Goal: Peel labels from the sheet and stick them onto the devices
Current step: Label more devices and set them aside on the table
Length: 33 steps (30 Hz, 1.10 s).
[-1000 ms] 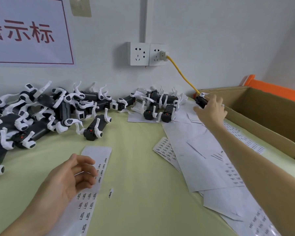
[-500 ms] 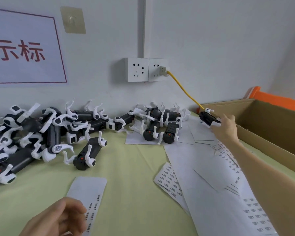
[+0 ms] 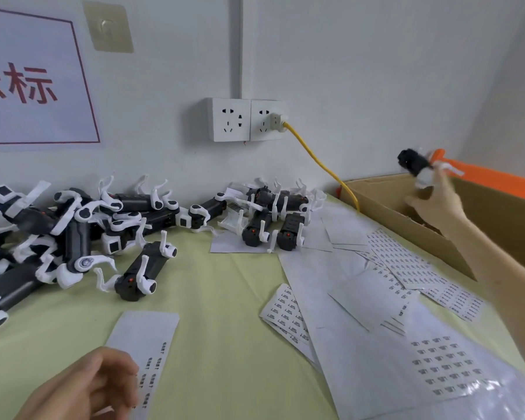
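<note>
The right hand [image 3: 437, 204] reaches over the open brown cardboard box [image 3: 391, 207], its fingertips at the white end of a blurred black-and-white plastic device [image 3: 411, 163] held above the box rim; whether the fingers grip it cannot be told. The left hand [image 3: 88, 386] hovers with its fingers loosely curled, holding nothing, over the near end of a narrow white label sheet [image 3: 146, 334] on the pale green tabletop [image 3: 219, 298]. More black-and-white devices [image 3: 73, 234] lie heaped at the left, and loose white label sheets [image 3: 361, 298] are spread beside the box.

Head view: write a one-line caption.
Right hand, a blurred device at its fingertips, above the cardboard box; left hand by a label sheet.
</note>
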Motion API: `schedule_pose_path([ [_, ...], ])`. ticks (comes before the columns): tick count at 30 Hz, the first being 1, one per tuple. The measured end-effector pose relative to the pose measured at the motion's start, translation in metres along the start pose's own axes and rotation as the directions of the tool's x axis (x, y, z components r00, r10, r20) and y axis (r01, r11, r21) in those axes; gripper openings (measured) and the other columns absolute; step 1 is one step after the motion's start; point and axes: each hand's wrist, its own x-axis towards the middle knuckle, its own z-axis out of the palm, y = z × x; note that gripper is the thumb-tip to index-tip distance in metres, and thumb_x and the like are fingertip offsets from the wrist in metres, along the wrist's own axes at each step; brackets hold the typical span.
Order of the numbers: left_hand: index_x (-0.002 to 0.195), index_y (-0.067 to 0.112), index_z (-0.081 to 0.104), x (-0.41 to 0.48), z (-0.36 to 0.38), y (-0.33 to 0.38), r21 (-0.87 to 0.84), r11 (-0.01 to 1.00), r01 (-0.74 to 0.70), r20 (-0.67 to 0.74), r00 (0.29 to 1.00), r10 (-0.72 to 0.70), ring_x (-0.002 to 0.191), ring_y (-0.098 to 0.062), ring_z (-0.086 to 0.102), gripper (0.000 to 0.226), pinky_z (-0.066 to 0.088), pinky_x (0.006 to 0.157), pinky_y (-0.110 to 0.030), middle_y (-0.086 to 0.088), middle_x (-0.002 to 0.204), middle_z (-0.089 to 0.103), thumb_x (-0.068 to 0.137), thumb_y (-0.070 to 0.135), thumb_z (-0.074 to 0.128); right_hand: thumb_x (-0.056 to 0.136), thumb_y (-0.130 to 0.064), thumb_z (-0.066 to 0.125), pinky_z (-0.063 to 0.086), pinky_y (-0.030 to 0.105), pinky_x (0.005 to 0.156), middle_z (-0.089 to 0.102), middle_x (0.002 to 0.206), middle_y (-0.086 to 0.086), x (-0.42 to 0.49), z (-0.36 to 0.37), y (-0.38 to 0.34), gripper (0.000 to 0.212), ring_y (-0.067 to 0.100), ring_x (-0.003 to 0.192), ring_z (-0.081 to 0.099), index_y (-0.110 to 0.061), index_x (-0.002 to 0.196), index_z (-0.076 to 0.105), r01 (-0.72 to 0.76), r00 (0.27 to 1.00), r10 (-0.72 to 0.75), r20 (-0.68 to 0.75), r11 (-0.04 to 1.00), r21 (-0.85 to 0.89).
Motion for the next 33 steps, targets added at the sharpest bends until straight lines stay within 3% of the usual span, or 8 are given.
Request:
schedule_pose_path([
  [3,0.056,0.0,0.068,-0.001,-0.001,-0.001,-0.01,1.0,0.008,0.027,1.0,-0.008,0.034,-0.035,0.049,0.068,0.043,0.029,-0.034,-0.036,0.058,0.052,0.105,0.023,0.028,0.102,-0.008,0.055,0.051,0.035,0.091,0.064,0.135,0.01,-0.008,0.004,-0.02,0.037,0.028,0.109,0.062,-0.014,0.138,0.061,0.139,0.894,0.023,0.447,0.935,-0.325],
  [7,0.064,-0.001,0.069,-0.007,0.007,0.001,-0.005,0.999,-0.055,0.069,0.996,0.055,0.038,-0.036,0.05,0.05,0.043,0.032,-0.036,-0.035,0.062,0.053,0.092,0.027,0.04,0.098,-0.003,0.054,0.052,0.023,0.073,0.078,0.1,-0.001,-0.062,0.034,-0.064,0.029,0.018,0.091,0.072,-0.02,0.095,0.078,0.243,0.911,-0.179,0.372,0.961,-0.134],
  [11,0.069,0.001,0.07,-0.022,0.02,0.005,0.014,0.989,-0.147,0.128,0.981,0.144,0.046,-0.03,0.051,0.04,0.044,0.039,-0.032,-0.032,0.068,0.056,0.085,0.028,0.045,0.092,-0.001,0.062,0.054,0.024,0.068,0.076,0.078,-0.005,-0.124,0.069,-0.118,0.027,0.001,0.063,0.065,-0.021,0.083,0.076,0.305,0.849,-0.317,0.423,0.947,0.098],
  [15,0.074,0.001,0.069,-0.034,0.024,0.008,0.037,0.979,-0.202,0.122,0.973,0.197,0.054,-0.027,0.052,0.037,0.046,0.045,-0.029,-0.027,0.071,0.058,0.091,0.025,0.047,0.093,-0.022,0.071,0.045,0.013,0.071,0.071,0.092,-0.015,-0.185,0.111,-0.169,0.021,-0.007,0.071,0.062,-0.029,0.113,0.072,0.39,0.724,-0.431,0.538,0.9,0.196],
  [19,0.074,0.007,0.07,-0.039,0.019,0.008,0.092,0.965,-0.245,0.096,0.967,0.236,0.058,-0.027,0.054,0.047,0.047,0.051,-0.03,-0.021,0.072,0.06,0.107,0.014,0.037,0.084,-0.052,0.077,0.05,0.026,0.082,0.062,0.118,-0.015,-0.242,0.153,-0.208,0.064,0.004,0.093,0.066,-0.041,0.14,0.048,0.353,0.613,-0.423,0.667,0.902,0.247],
  [23,0.071,0.013,0.07,-0.041,0.02,0.01,0.102,0.962,-0.254,0.07,0.966,0.248,0.058,-0.027,0.055,0.049,0.047,0.052,-0.032,-0.018,0.071,0.06,0.107,0.016,0.038,0.078,-0.054,0.079,0.047,0.032,0.09,0.056,0.124,-0.011,-0.285,0.194,-0.237,0.06,0.014,0.108,0.059,-0.038,0.131,0.057,0.353,0.63,-0.433,0.645,0.899,0.259],
  [26,0.073,0.013,0.071,-0.041,0.019,0.012,0.028,0.974,-0.225,0.072,0.972,0.223,0.057,-0.027,0.055,0.038,0.048,0.052,-0.033,-0.019,0.071,0.059,0.102,0.025,0.05,0.087,-0.042,0.073,0.049,0.034,0.078,0.061,0.094,-0.012,-0.296,0.213,-0.247,0.022,0.015,0.084,0.058,-0.03,0.105,0.07,0.337,0.689,-0.435,0.58,0.9,0.275],
  [33,0.086,0.004,0.069,-0.029,0.006,0.017,-0.197,0.98,-0.04,0.114,0.991,0.064,0.061,-0.026,0.058,0.036,0.053,0.055,-0.032,-0.02,0.076,0.06,0.086,0.036,0.053,0.099,-0.023,0.065,0.054,0.021,0.078,0.077,0.102,-0.005,-0.281,0.203,-0.235,0.023,0.016,0.088,0.075,-0.02,0.121,0.072,-0.151,0.784,-0.247,0.57,0.815,0.56],
])
